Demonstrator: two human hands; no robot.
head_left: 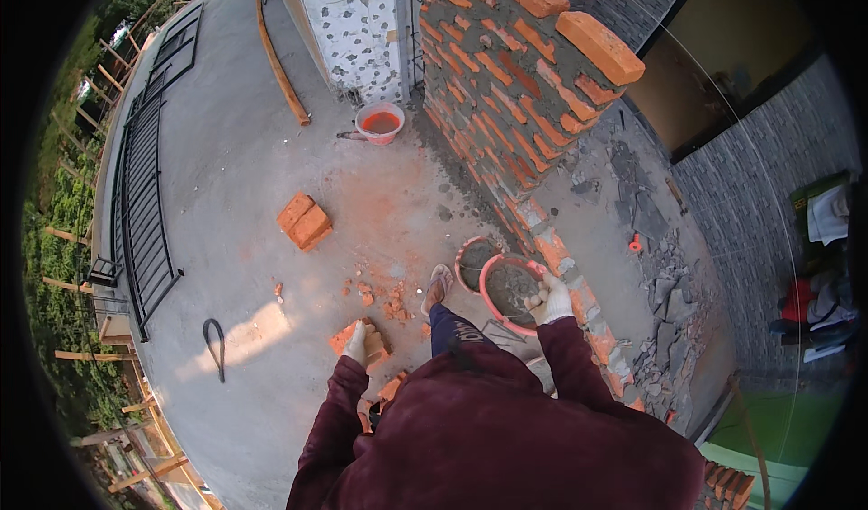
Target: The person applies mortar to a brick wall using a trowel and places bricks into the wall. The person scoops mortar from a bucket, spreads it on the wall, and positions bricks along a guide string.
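Observation:
My left hand [363,344], in a pale work glove, is closed on an orange brick [342,336] low over the concrete floor; part of the brick is hidden under the fingers. My right hand [553,302], in a white glove, grips the right rim of a red-rimmed bucket [491,302] holding grey mortar. A second red-rimmed bucket [460,273] stands just left of it, partly covered by the first. To the right of both rises a partly built brick wall [506,85], whose low course of bricks [568,266] runs past my right hand.
Two bricks [305,221] lie together at left, with brick rubble [396,306] nearer my foot. A pail with reddish liquid [380,123] stands by the pillar [355,35]. Broken grey slabs [669,302] litter the floor beyond the wall. A black metal grille [140,184] lies far left.

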